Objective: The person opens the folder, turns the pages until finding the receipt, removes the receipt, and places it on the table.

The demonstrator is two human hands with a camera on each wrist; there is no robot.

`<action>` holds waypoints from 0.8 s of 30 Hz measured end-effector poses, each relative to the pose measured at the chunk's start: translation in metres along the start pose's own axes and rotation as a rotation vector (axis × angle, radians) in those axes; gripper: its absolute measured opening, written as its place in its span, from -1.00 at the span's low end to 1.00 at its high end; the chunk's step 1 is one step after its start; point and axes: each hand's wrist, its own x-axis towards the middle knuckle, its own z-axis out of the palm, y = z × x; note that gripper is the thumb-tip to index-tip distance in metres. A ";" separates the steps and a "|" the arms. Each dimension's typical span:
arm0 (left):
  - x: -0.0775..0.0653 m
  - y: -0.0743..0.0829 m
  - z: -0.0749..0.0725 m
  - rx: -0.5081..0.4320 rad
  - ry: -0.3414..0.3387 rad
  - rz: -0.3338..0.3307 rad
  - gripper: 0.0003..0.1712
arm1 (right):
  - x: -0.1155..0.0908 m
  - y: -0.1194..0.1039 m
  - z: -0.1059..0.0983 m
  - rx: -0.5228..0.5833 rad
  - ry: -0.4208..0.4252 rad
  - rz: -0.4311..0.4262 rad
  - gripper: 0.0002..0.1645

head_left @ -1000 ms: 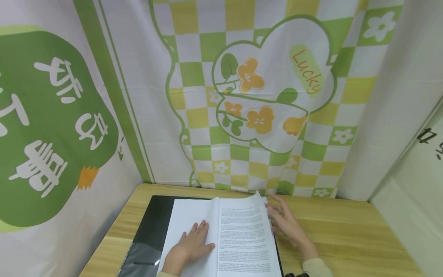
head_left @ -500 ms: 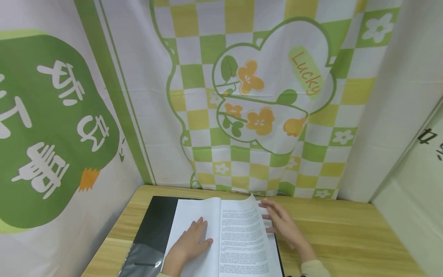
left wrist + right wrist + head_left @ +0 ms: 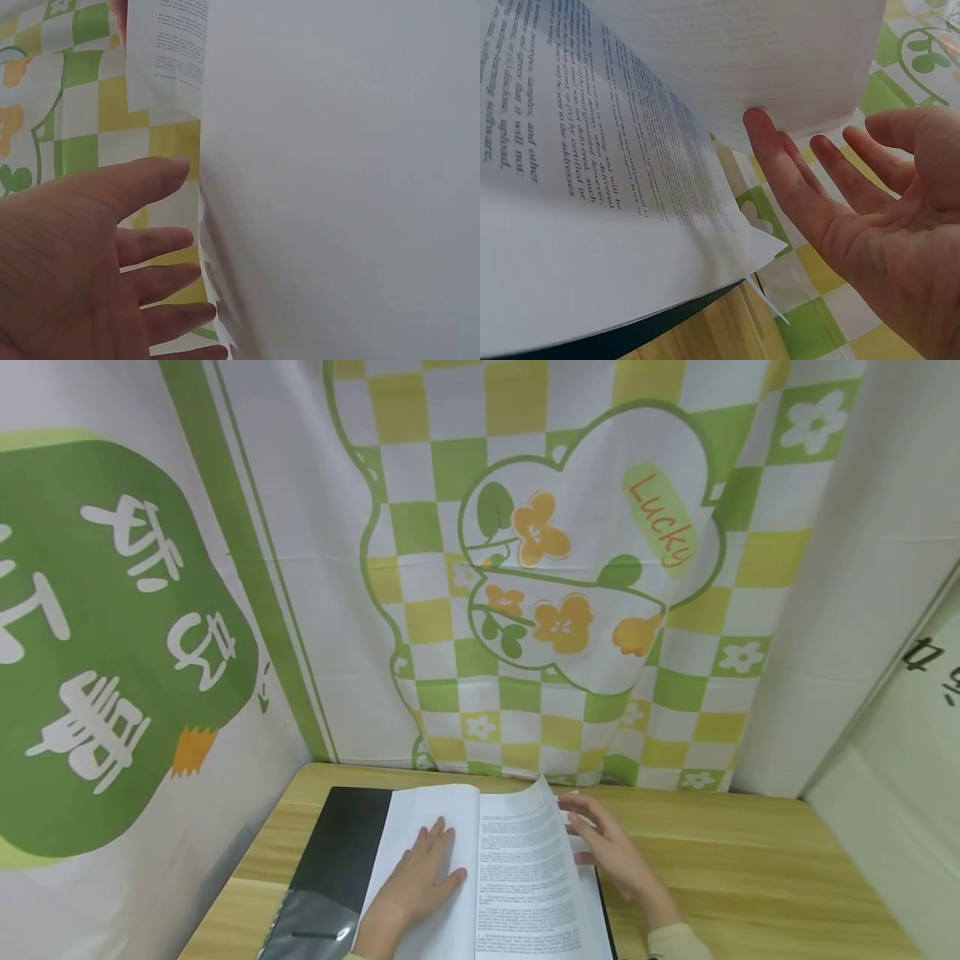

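Left grip (image 3: 416,881) spread wide, fingertips set against the blank page (image 3: 420,806); nothing clasped. Right grip (image 3: 611,847) loosely spread; in the right wrist view a fingertip (image 3: 759,124) is seen against the raised printed page (image 3: 528,868), thumb apart, no pinch shown. Black folder (image 3: 341,827) is laid on the wooden surface (image 3: 735,868), at six o'clock in the head view; the page's far corner is lifted at one o'clock of the folder. Single pages judged light, limp, easily creased; whole stack likely heavier. Hold best taken at the free edge, two o'clock, between thumb and fingers, with nine o'clock side pressed lightly.
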 end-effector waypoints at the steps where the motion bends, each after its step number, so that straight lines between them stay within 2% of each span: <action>1: 0.000 0.000 0.000 0.004 0.010 0.006 -0.20 | 0.000 0.000 0.000 0.000 -0.005 -0.005 -0.50; 11: 0.004 0.005 0.004 -0.036 0.126 0.085 -0.29 | -0.001 -0.002 0.005 0.027 -0.084 -0.070 -0.45; 16: 0.011 0.007 0.008 -0.161 0.154 0.156 -0.32 | -0.001 -0.003 0.009 0.034 -0.095 -0.082 -0.46; 24: 0.014 0.022 0.008 -0.412 0.183 0.158 -0.35 | -0.001 -0.003 0.014 0.035 -0.104 -0.099 -0.47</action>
